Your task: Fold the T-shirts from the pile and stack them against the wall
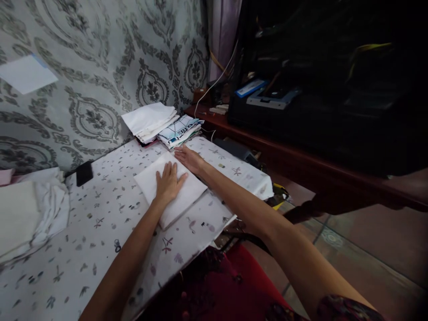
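Observation:
A folded white cloth (180, 203) lies on the table, which has a patterned white cover (100, 214). My left hand (168, 182) rests flat on top of the folded cloth with its fingers spread. At the far right edge of that cloth, my right hand (189, 159) lies with its fingers stretched out, touching it near the corner. Just beyond the hands sit a stack of folded white cloths (152, 121) and a stack of printed folded cloths (180, 130).
More folded white cloths (50, 205) lie at the left, beside a black phone-like object (84, 173). A patterned wall (96, 89) stands behind the table. To the right is a dark red wooden shelf (284, 156) with a large black screen and a white cable.

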Action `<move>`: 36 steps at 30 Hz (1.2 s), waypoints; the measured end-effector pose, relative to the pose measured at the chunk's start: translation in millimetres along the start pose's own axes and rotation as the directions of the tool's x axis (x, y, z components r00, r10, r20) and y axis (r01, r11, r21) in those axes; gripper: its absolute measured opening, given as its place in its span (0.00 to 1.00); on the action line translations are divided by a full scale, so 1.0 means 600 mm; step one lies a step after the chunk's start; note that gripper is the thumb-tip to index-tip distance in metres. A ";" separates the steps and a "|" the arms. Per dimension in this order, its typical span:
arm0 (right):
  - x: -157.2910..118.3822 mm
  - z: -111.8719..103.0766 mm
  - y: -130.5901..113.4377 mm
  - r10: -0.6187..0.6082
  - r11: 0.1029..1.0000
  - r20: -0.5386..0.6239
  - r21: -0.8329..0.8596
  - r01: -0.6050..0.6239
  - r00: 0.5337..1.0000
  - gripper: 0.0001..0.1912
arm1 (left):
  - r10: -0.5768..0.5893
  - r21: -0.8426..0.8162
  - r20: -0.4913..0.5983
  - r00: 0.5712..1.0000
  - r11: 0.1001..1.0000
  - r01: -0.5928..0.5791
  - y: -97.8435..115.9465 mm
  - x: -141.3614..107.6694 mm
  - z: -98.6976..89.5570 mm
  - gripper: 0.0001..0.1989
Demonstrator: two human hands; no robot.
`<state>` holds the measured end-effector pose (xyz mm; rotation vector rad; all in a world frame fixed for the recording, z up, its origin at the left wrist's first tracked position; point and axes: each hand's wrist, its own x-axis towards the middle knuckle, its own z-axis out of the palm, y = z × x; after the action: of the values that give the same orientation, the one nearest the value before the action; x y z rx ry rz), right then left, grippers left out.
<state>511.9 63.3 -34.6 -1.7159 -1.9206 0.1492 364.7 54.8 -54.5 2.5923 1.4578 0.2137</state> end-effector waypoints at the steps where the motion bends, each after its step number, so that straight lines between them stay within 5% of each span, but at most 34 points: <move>1: 0.006 -0.002 0.000 -0.001 1.000 -0.008 0.023 0.002 1.000 0.30 | -0.003 -0.007 0.002 1.000 1.000 0.003 0.000 0.000 0.000 0.35; 7: -0.027 -0.010 -0.021 -0.069 0.957 -0.023 0.281 0.073 0.997 0.21 | 0.025 -0.145 -0.100 0.995 0.989 -0.040 -0.052 0.032 -0.015 0.21; 13: -0.078 0.007 -0.054 -0.212 0.973 0.233 -0.038 0.227 0.949 0.20 | -0.113 -0.200 -0.178 0.978 0.977 0.076 -0.121 0.137 -0.053 0.13; 20: -0.083 0.023 -0.044 -0.195 0.972 0.230 -0.085 0.220 0.953 0.24 | -0.040 -0.199 -0.085 0.996 0.980 0.022 -0.104 0.220 -0.054 0.15; 30: -0.087 0.030 -0.043 -0.173 0.979 0.219 -0.067 0.191 0.960 0.26 | -0.114 -0.035 -0.122 0.986 0.993 0.110 -0.093 0.240 -0.009 0.13; 36: -0.086 0.032 -0.041 -0.169 0.980 0.245 -0.064 0.190 0.954 0.26 | -0.099 0.022 -0.126 0.987 0.994 0.103 -0.085 0.195 -0.033 0.13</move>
<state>482.7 15.4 -56.7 -1.6276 -2.2803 0.2150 378.2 182.4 -40.7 2.5599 1.6406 0.3513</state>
